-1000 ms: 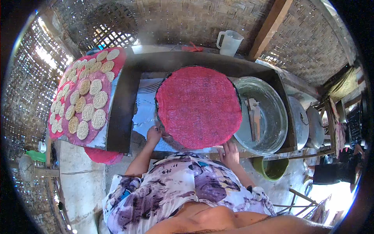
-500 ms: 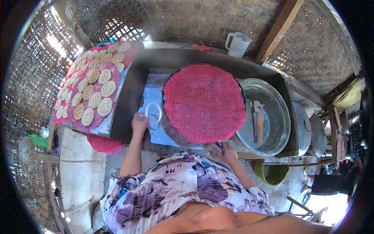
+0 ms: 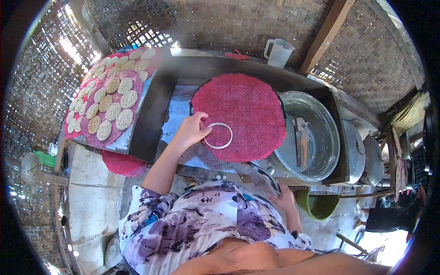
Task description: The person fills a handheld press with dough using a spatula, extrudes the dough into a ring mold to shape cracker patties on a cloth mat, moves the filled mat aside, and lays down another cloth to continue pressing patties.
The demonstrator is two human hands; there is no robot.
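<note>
My left hand (image 3: 193,128) pinches a thin white ring (image 3: 218,136) at its left side. The ring is over the lower left part of a round pink cloth (image 3: 240,110) with a dark rim around it; I cannot tell whether it touches the cloth. Low on the right, near the front edge of the work surface, my right hand (image 3: 284,200) is closed on a blurred, dark-edged object (image 3: 265,176). Its kind does not show clearly.
Left of the cloth, pale round cakes (image 3: 112,111) lie on pink cloths. A large metal basin (image 3: 336,137) at right holds a knife-like tool (image 3: 300,144). Behind stands a clear jug (image 3: 279,54). A green tub (image 3: 321,206) is below, right.
My left hand has lifted the ring from the left side and carried it right, over the pink cloth. My right hand has moved right and toward my body with the dark-edged object.
</note>
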